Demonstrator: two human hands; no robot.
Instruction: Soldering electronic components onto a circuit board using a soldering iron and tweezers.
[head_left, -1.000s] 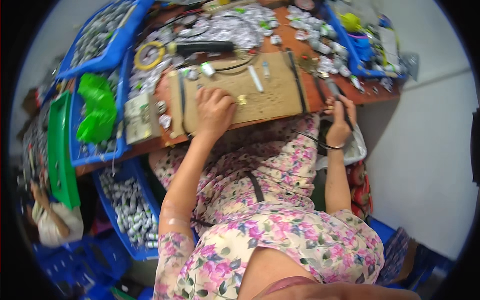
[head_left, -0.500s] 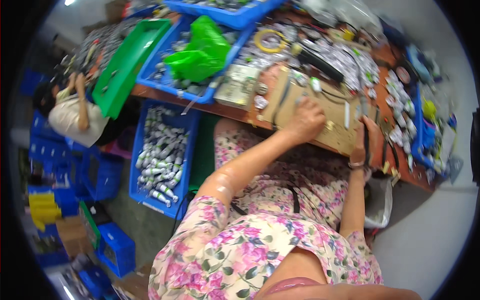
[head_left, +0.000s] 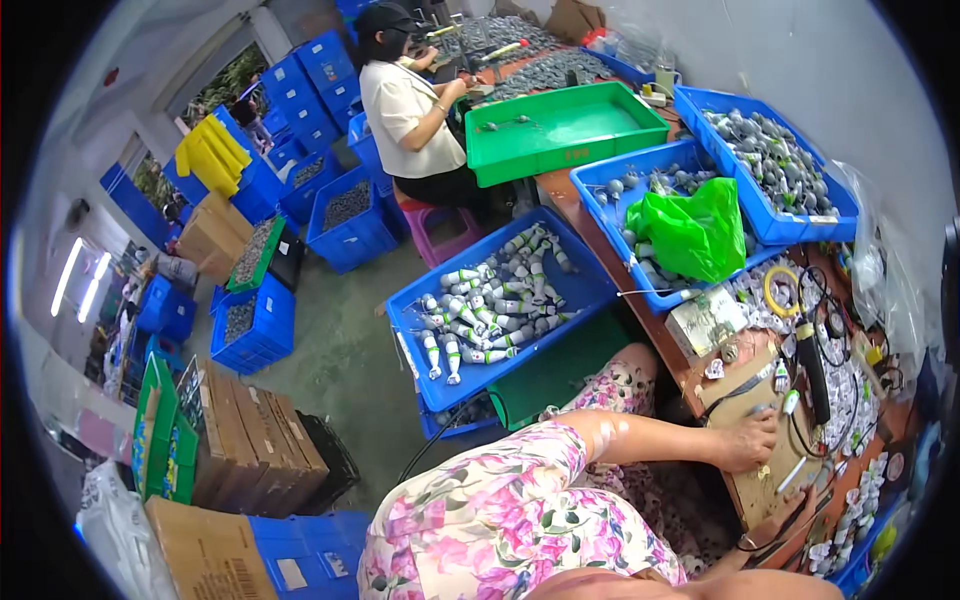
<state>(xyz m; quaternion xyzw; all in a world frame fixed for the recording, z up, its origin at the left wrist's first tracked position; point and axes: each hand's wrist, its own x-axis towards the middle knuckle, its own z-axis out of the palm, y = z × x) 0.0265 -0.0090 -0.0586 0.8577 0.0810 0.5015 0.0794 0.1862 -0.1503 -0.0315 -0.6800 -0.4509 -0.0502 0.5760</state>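
Observation:
My left hand (head_left: pixel 745 443) is closed over the cardboard work board (head_left: pixel 745 490), its fingers curled round a small grey piece (head_left: pixel 765 409) that only partly shows. At the board's near right corner, my right hand (head_left: pixel 785 517) is wrapped round a slim dark stick-like tool (head_left: pixel 803 510); its kind is not clear. A white stick (head_left: pixel 791 475) lies on the board between the hands. Just beyond my left hand lie a small white-and-green piece (head_left: pixel 791 401) and a thick black handle-like object (head_left: pixel 812 380).
A blue bin (head_left: pixel 400 340) of white-and-grey bottle-shaped pieces stands left of my knee. Blue trays, one with a green bag (head_left: pixel 690 228), and a green tray (head_left: pixel 570 130) line the bench. A co-worker (head_left: pixel 410 110) sits beyond. Stacked cartons (head_left: pixel 250 440) stand at left.
The view has swung left, so the bench and my hands now appear farther right and lower. Both hands stay at the board, closed as before.

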